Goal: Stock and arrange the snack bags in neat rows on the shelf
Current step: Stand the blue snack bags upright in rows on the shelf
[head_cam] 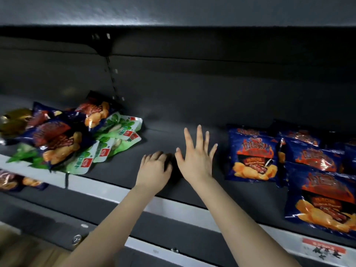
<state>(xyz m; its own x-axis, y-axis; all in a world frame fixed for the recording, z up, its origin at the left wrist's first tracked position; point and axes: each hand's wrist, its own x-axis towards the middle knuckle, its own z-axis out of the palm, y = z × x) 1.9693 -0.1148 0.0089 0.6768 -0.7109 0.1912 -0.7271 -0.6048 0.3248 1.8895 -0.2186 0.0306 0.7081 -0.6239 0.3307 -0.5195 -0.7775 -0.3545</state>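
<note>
Both my hands are over the bare middle of the dark shelf [173,120]. My left hand [155,168] has its fingers curled under and holds nothing. My right hand [196,157] is spread flat with straight fingers, empty. To the left lies a loose heap of blue chip bags [55,135] mixed with green snack bags [119,130]. To the right, blue chip bags [252,158] lie flat in rows, the nearest bag [325,201] at the shelf's front edge.
A gold packet [13,118] lies at the far left behind the heap. A white price rail [173,205] runs along the shelf front, with a red-and-white label [323,249] at the lower right. Another chip bag [11,180] shows on the shelf below, left.
</note>
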